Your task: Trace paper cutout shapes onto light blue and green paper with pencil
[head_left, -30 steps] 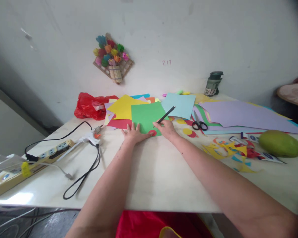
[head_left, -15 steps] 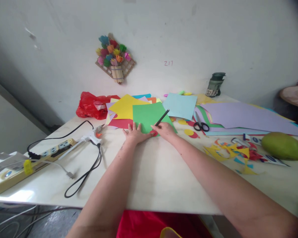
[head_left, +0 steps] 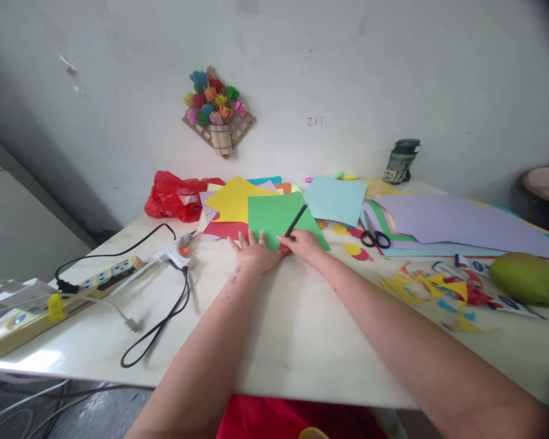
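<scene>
A dark pencil point(head_left: 297, 218) slants up from my right hand point(head_left: 305, 244), whose fingers are closed around its lower part. Its tip is hidden behind the fingers, close to the near edge of a green sheet of paper point(head_left: 272, 213). My left hand point(head_left: 252, 253) lies with fingers spread at the sheet's near left edge. Its thumb reaches toward the right hand, over a small red paper piece point(head_left: 283, 247) that is mostly covered. Yellow paper point(head_left: 235, 201) and red paper point(head_left: 229, 230) lie partly under the green sheet.
Scissors point(head_left: 375, 238), yellow and red paper circles point(head_left: 353, 249), paper scraps point(head_left: 432, 288) and a green mango-like fruit point(head_left: 528, 279) lie to the right. On the left are a glue gun point(head_left: 171, 253), its cable and a power strip point(head_left: 96, 280). A red plastic bag point(head_left: 174, 198) sits behind.
The view has shifted slightly, so everything sits a bit lower and further right. My left thumb now covers more of the red piece. The pencil stays in my right hand.
</scene>
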`<state>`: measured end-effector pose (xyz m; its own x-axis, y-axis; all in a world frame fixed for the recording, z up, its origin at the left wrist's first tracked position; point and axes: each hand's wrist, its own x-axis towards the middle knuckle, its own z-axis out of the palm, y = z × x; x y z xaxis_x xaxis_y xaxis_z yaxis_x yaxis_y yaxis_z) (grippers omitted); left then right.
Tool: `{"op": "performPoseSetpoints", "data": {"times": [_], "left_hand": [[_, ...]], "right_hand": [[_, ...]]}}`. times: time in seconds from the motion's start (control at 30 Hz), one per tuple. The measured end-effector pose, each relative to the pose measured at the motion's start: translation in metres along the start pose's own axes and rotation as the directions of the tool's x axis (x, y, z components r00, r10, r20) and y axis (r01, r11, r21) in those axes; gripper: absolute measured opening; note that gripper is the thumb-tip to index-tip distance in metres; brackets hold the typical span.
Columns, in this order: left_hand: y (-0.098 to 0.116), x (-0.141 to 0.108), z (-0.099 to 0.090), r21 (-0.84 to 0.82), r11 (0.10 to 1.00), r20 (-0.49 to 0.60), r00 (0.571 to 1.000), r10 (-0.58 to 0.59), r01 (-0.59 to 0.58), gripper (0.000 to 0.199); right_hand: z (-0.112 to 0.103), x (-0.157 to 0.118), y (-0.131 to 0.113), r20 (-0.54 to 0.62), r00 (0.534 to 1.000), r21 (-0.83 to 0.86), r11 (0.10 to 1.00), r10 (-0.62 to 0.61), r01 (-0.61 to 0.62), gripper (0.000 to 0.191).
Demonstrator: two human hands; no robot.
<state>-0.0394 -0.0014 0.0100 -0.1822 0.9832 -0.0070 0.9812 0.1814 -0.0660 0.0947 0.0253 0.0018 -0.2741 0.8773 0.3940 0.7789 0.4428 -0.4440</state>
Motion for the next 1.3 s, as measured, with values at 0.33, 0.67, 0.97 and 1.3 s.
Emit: {"op": "performPoseSetpoints", "data": {"times": [0.33, 0.67, 0.97, 1.3], "left_hand": [[0.0060, -0.0036, -0.0003, -0.022, 0.999, 0.067, 0.997, -0.038, 0.039, 0.083], [0.0075, -0.0052, -0.0022, -0.028, 0.999, 0.082, 0.996, -0.040, 0.043, 0.083], [0.0080, -0.0051, -0.0020, -0.028, 0.999, 0.077, 0.996, -0.036, 0.038, 0.087], [0.0081, -0.0054, -0.0012, -0.038, 0.999, 0.059, 0.998, -0.035, 0.037, 0.086]], "right_hand": [[0.0008, 0.0017, -0.0013, 0.034, 0.998, 0.031, 0.998, -0.053, 0.052, 0.043], [0.0010, 0.0023, -0.0003, 0.053, 0.997, 0.051, 0.997, -0.060, 0.057, 0.042], [0.0002, 0.0019, -0.0019, 0.053, 0.996, 0.030, 0.997, -0.069, 0.068, 0.040], [0.0021, 0.0025, 0.0005, 0.044, 0.996, 0.036, 0.997, -0.074, 0.072, 0.038]]}}
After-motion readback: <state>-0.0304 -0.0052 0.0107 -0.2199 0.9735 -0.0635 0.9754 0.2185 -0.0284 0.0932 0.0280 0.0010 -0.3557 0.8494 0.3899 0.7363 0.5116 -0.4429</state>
